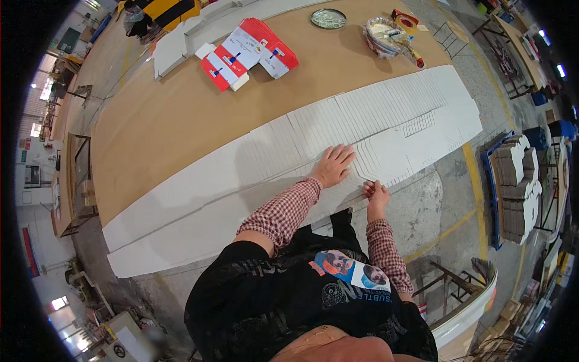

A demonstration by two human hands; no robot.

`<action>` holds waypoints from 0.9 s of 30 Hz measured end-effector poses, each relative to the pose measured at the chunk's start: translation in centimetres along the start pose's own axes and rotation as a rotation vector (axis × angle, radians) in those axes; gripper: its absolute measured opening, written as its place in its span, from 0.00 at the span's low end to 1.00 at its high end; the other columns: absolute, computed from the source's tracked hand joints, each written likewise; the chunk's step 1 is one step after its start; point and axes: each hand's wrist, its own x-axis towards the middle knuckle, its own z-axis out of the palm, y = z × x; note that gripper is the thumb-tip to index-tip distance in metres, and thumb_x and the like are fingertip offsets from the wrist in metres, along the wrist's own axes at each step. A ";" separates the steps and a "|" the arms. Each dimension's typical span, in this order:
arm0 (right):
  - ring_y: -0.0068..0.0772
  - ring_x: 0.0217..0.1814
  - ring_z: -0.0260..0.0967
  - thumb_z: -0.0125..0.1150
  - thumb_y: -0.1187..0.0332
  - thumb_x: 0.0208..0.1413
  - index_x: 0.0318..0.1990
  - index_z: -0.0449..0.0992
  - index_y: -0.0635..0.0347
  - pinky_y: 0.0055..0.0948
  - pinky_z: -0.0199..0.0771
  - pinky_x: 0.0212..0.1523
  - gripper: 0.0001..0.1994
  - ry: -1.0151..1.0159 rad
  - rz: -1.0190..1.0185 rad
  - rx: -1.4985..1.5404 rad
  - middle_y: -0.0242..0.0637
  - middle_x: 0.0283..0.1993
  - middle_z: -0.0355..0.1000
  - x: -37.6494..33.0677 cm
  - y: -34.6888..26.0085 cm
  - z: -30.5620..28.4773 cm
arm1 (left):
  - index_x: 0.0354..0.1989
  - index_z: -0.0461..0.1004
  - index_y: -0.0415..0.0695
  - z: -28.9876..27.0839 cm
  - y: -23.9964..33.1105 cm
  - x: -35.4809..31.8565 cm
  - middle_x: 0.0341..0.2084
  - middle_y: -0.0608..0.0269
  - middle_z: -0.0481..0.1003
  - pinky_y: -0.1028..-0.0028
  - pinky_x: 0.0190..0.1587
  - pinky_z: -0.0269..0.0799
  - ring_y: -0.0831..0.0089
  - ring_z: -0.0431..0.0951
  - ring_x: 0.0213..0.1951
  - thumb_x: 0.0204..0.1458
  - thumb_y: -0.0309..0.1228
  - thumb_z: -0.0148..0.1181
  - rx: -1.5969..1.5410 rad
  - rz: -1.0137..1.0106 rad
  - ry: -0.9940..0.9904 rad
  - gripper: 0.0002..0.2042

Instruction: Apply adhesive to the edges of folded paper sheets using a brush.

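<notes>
Overlapping white cardboard sheets (199, 211) lie in a long fanned row across the table, their staggered edges showing as many thin lines. My left hand (333, 166) rests flat on the row near its middle, fingers spread. Just to the right, at the row's near edge, my right hand (377, 194) has its fingers closed in a pinch at the edge of a white cardboard sheet. What lies beneath those fingertips is partly hidden. Checked sleeves cover both forearms.
Beyond the row, brown paper (157, 145) covers the table. On it sit red, white and blue folded cartons (241, 54), a round tin (329, 19), a plastic-wrapped bowl (383, 37) and a tape roll (405, 22). Stacked cardboard (515, 187) stands on a blue pallet at right.
</notes>
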 end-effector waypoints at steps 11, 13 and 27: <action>0.38 0.47 0.68 0.44 0.44 0.61 0.55 0.64 0.66 0.35 0.70 0.48 0.30 0.117 0.196 0.100 0.46 0.51 0.67 -0.8 2.2 -4.7 | 0.47 0.73 0.43 -0.4 -7.2 -4.9 0.43 0.51 0.72 0.59 0.53 0.64 0.53 0.69 0.49 0.52 0.28 0.50 -0.419 -0.279 0.461 0.14; 0.45 0.63 0.54 0.38 0.36 0.58 0.65 0.53 0.61 0.43 0.53 0.64 0.40 0.046 0.265 0.120 0.47 0.63 0.57 -2.8 2.8 -4.5 | 0.42 0.76 0.43 -2.1 -9.8 -9.2 0.35 0.54 0.74 0.62 0.45 0.68 0.55 0.72 0.42 0.52 0.27 0.50 -0.464 -0.491 0.355 0.11; 0.51 0.74 0.33 0.27 0.22 0.45 0.70 0.37 0.51 0.62 0.32 0.67 0.53 0.031 0.537 0.485 0.43 0.73 0.36 -4.0 5.5 -4.3 | 0.42 0.76 0.41 -6.0 -13.4 -20.4 0.33 0.57 0.74 0.66 0.41 0.68 0.61 0.73 0.36 0.53 0.27 0.52 -0.702 -0.649 0.172 0.10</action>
